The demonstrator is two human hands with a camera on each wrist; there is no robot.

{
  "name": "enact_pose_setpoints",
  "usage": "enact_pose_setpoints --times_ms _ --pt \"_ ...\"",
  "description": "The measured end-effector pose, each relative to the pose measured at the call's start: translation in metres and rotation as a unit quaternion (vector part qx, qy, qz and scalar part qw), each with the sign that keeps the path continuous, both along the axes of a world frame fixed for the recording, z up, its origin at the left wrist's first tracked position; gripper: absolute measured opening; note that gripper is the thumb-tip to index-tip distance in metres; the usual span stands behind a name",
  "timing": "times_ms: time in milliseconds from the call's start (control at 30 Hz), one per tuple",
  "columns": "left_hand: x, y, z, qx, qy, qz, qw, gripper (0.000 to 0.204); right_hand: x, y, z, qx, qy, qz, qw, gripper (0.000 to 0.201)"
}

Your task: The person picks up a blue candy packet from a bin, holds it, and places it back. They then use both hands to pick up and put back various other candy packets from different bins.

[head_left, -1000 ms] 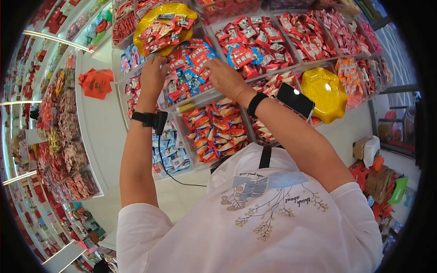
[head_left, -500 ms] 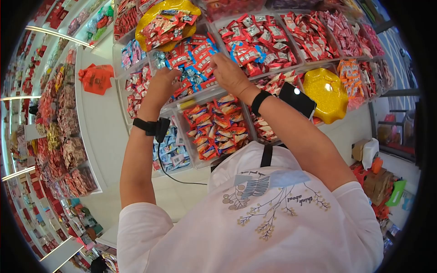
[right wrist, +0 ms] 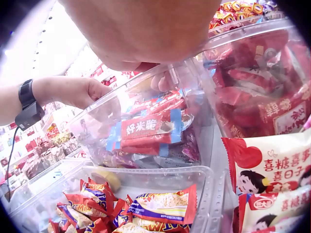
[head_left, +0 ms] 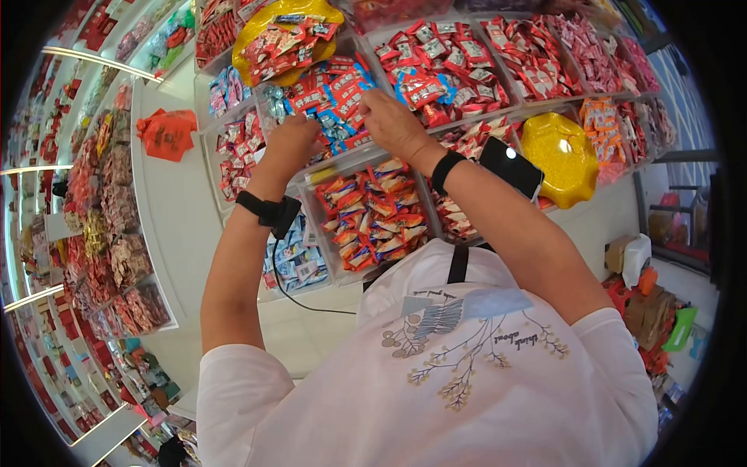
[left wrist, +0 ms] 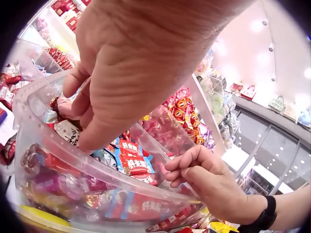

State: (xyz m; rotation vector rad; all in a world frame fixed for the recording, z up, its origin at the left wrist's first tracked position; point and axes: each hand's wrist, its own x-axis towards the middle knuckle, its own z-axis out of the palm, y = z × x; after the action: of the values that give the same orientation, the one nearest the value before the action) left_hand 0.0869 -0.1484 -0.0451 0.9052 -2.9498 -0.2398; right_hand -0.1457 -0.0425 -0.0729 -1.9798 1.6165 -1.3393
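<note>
The left hand [head_left: 292,146] reaches into a clear bin of red-and-blue packets [head_left: 340,97]. In the left wrist view, the bent fingers of this hand [left wrist: 138,73] are inside the bin rim [left wrist: 92,167], beside a white packet with dark lettering [left wrist: 67,132]; whether they grip it is unclear. At the bin's right side is the right hand [head_left: 397,128]. Its fingers are loosely curled, with nothing visible in them, in the left wrist view [left wrist: 211,184]. Red-and-blue packets [right wrist: 146,132] show through the bin wall in the right wrist view.
A gold dish [head_left: 261,58] holding red packets stands behind the bin. Another gold dish [head_left: 559,159] and a black phone [head_left: 510,167] lie on the right. Bins of orange-red snacks [head_left: 373,214] and other sweets surround the hands. A red bag [head_left: 166,134] lies left.
My left hand has moved from near the gold dish rightward and toward the body, closer to the right hand. The right hand has shifted only slightly.
</note>
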Motion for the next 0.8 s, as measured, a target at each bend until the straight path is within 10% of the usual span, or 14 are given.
enact_pose_setpoints --times_ms 800 --pt "-0.020 0.003 -0.009 -0.021 -0.072 0.018 0.997 0.025 0.000 0.000 0.003 0.007 -0.015 0.004 1.000 0.010"
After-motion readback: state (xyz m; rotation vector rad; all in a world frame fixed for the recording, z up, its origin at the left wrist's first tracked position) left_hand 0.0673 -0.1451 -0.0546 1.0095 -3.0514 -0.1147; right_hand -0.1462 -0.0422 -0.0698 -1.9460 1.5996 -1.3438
